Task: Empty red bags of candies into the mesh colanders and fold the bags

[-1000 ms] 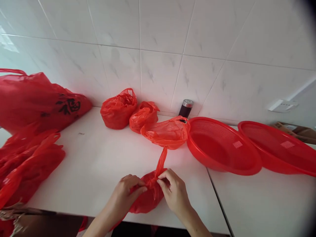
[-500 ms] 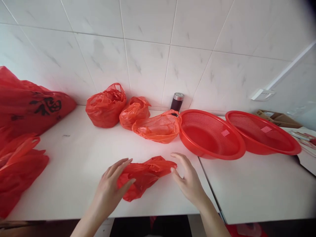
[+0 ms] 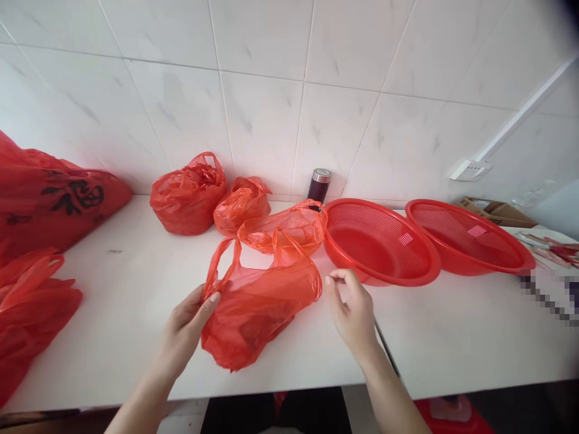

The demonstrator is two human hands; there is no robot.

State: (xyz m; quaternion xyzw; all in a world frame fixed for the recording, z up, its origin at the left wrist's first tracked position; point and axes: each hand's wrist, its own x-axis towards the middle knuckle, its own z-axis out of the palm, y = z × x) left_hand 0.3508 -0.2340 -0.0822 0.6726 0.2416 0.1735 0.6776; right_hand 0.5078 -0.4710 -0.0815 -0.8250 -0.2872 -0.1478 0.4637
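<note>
A thin red plastic bag [image 3: 257, 313] stands partly spread on the white table in front of me, its two handle loops pointing up and its opening toward the wall. My left hand [image 3: 185, 328] is closed on the bag's left edge, the thumb lying over the film near the left handle. Just off the bag's right side, my right hand [image 3: 355, 310] is curled, thumb and forefinger tips close together with nothing visible between them. Some of the bag's lower contents or folds show darker through the film; I cannot make out which.
Behind it sit a limp red bag [image 3: 289, 232], a small red bag [image 3: 242, 208] and a fuller one [image 3: 187, 202]. Two red colanders [image 3: 384, 271] [image 3: 479, 265] stand right, a dark flask [image 3: 319, 185] by the wall. Large red bags [image 3: 67, 208] [image 3: 31, 319] fill the left.
The bag, crumpled flat before, is now lifted and spread with its handles up. My left hand has closed on its left edge. My right hand has curled and shifted slightly right.
</note>
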